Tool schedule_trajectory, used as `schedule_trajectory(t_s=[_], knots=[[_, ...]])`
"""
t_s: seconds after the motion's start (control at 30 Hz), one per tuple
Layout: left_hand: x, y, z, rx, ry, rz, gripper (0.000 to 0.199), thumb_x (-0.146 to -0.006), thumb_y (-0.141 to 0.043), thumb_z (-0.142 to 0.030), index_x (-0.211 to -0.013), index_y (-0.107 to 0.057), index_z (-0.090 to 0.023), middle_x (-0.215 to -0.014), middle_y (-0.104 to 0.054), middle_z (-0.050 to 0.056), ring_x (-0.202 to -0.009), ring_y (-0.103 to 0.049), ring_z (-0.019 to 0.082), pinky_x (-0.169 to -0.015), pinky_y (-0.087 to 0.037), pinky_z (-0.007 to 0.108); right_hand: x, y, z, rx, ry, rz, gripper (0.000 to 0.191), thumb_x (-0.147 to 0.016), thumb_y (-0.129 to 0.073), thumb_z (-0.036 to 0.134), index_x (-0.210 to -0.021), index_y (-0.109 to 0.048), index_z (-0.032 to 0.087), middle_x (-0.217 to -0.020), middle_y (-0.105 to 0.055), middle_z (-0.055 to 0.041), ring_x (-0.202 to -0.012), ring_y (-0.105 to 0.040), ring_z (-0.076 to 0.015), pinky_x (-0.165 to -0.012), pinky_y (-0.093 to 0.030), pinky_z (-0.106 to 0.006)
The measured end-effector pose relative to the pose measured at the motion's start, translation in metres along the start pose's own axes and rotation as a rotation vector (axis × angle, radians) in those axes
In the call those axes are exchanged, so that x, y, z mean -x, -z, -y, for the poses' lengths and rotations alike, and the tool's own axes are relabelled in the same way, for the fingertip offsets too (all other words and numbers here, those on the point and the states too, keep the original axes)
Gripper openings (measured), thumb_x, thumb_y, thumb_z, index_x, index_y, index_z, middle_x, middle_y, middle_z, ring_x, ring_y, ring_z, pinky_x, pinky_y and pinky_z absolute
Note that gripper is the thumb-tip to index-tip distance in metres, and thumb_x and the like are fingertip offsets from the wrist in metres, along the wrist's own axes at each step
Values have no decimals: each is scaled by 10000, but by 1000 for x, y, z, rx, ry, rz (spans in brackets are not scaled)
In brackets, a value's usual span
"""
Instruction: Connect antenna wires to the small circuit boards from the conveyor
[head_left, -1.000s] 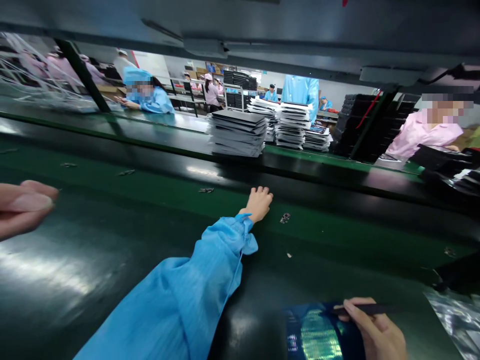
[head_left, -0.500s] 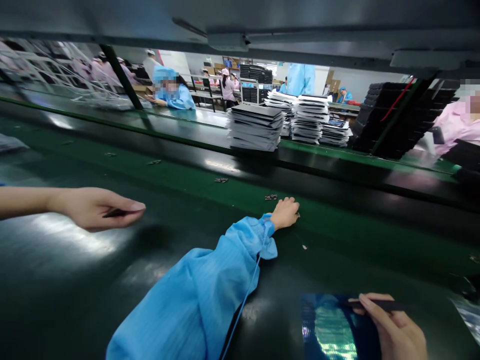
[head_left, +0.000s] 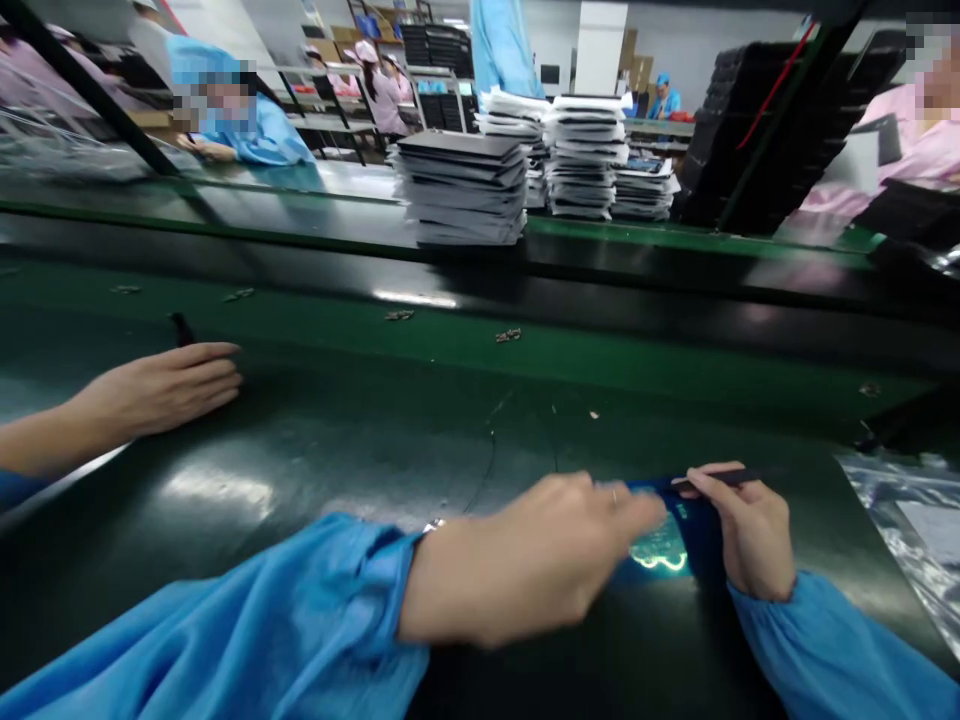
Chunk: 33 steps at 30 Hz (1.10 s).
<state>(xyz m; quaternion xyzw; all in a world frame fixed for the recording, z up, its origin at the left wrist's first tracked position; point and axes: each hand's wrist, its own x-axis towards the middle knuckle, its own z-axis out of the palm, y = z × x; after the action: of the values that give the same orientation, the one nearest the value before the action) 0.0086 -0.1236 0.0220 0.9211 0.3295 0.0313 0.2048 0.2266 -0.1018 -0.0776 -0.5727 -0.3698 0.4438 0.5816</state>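
Nearest, a dark glossy worktop (head_left: 315,470) carries a blue, shiny sheet (head_left: 667,540) between the 2 hands. The left hand (head_left: 532,560) reaches over its left edge, fingers bunched; whether it grips is unclear. The right hand (head_left: 750,530) pinches a thin dark tool (head_left: 720,479) above the sheet. A co-worker's hand (head_left: 161,385) lies flat at left. Beyond, small parts (head_left: 508,335) dot a green belt (head_left: 600,350); farther off stand stacked trays (head_left: 461,185).

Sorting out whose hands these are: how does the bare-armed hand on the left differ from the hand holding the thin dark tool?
The co-worker's hand lies flat, palm down, on the dark work surface; the right hand pinches a thin dark tool over a blue sheet. The co-worker's forearm is bare; the right hand's has a blue sleeve. The co-worker's hand enters from the left edge, the right hand from below. Both are ungloved.
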Motion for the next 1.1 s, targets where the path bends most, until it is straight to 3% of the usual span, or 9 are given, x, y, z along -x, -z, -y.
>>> schedule_trajectory(t_s=[0.07,0.13,0.23,0.3,0.47,0.67,1.1], knots=[[18,-20,-19,25,-109,134,215,-826,-503,-136,-1033,-484,-190,-889,-590,1,-705,-549,138,-649,-441,226,3,-1,1,-1,31,-4,202,-512,-787,290,-607,-649,178,-585,-634,-6,-595,-597,-188,-617,-471,-313],[26,-43,-28,18,-123,163,209,-807,-530,-144,-1006,-500,-196,-852,-580,-11,-672,-534,130,-667,-445,222,11,-1,3,19,55,19,183,-547,-770,302,-620,-644,192,-604,-632,5,-623,-601,-186,-637,-467,-311],[27,-71,-27,-75,-102,52,232,-806,-525,-154,-1035,-519,-190,-884,-569,4,-731,-534,145,-757,-445,262,29,-2,5,126,50,124,153,-618,-748,309,-662,-656,195,-643,-643,-4,-671,-603,-200,-652,-453,-316],[24,-80,-23,-183,-102,-72,262,-812,-506,-173,-1073,-522,-146,-958,-564,47,-807,-527,181,-798,-436,322,41,-3,6,222,43,206,146,-636,-747,306,-677,-666,191,-675,-647,-15,-703,-595,-215,-655,-438,-319],[19,-88,-8,-419,-42,-307,319,-842,-409,-144,-1134,-511,-67,-1145,-525,138,-993,-482,275,-889,-366,448,52,-11,4,337,65,307,124,-664,-722,309,-674,-668,198,-701,-634,-2,-715,-580,-201,-652,-418,-293],[17,-96,1,-450,-36,-289,334,-851,-400,-162,-1152,-522,-79,-1191,-525,135,-1027,-486,289,-907,-348,477,50,-15,2,367,100,308,94,-693,-705,293,-690,-660,210,-706,-640,12,-724,-588,-187,-640,-415,-274],[17,-93,-2,-424,-33,-307,330,-868,-364,-127,-1144,-536,-70,-1168,-539,142,-1010,-513,296,-907,-353,500,54,-14,7,431,128,280,72,-710,-711,286,-723,-671,228,-729,-651,20,-721,-600,-189,-650,-424,-294]])
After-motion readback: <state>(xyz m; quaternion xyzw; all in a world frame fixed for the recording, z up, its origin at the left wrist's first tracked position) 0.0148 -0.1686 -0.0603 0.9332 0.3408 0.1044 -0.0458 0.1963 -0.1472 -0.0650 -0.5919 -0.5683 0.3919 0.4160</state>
